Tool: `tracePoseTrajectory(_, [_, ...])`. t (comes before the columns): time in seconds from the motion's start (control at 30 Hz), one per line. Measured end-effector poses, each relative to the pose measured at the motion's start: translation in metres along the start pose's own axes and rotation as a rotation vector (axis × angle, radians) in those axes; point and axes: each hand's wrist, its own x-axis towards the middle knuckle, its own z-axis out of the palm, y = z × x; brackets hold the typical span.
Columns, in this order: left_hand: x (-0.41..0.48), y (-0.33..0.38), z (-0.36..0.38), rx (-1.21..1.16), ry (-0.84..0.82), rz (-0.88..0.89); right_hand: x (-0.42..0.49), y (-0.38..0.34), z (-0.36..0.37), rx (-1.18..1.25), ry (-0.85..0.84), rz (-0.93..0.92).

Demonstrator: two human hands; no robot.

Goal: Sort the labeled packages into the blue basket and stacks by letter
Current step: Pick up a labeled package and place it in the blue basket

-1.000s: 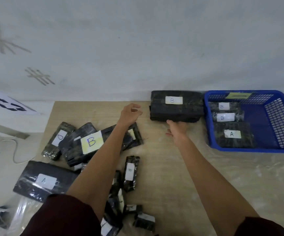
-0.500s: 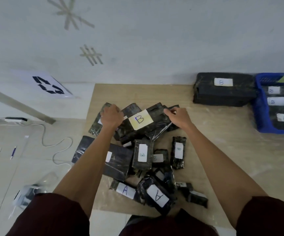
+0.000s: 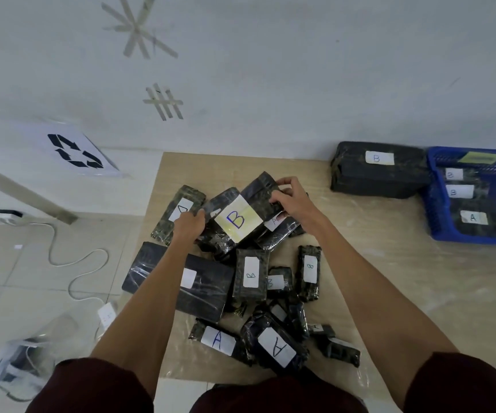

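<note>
Centre frame: big pkg (image 3: 237, 219) w/ yellow "B" label, held atop loose pile (image 3: 251, 272) on table (image 3: 389, 263).
Grip, L side: left hand (image 3: 188, 226), fingers curled round pkg's lower-left end.
Grip, R side: right hand (image 3: 292, 201), fingers & thumb clamped on its upper-right end.
Upper right: black stack (image 3: 377, 177) marked "B", just beside blue basket (image 3: 473, 237) at frame's right edge; basket holds labelled pkgs, one marked "A".

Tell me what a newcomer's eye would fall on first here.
First comes the big package with the yellow B label, at the far side of the heap, held by the left grip and right grip. Around it, a jumble of black packages labeled A and B covers the table. At far right, a blue basket stands beside a black B stack.
</note>
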Motion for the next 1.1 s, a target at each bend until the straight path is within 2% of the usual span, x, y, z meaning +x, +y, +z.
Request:
tracePoseTrajectory(0.13, [-0.004, 0.009, -0.005, -0.104, 0.021, 0.038, -0.008, -0.008, -0.009, -0.084, -0.018, -0.062])
tracePoseTrajectory(0.27, [-0.011, 0.031, -0.006, -0.278, 0.003, 0.081, -0.021, -0.007, -0.03, -0.12, 0.022, -0.029])
tracePoseTrajectory(0.37, [-0.021, 0.055, 0.003, -0.355, -0.024, 0.198, -0.033, 0.005, -0.057, -0.138, 0.111, 0.028])
tracePoseTrajectory(0.47, [-0.036, 0.079, 0.022, -0.462, -0.033, 0.309, -0.048, 0.021, -0.086, -0.031, 0.19, 0.106])
tracePoseTrajectory(0.6, [-0.068, 0.113, 0.065, -0.557, -0.073, 0.33, -0.069, 0.043, -0.129, 0.088, 0.283, 0.135])
tracePoseTrajectory(0.83, [-0.123, 0.181, 0.153, -0.444, -0.111, 0.458, -0.098, 0.054, -0.221, 0.042, 0.479, -0.073])
tracePoseTrajectory(1.1, [-0.181, 0.246, 0.217, -0.431, -0.101, 0.604, -0.105, 0.047, -0.322, -0.159, 0.405, -0.345])
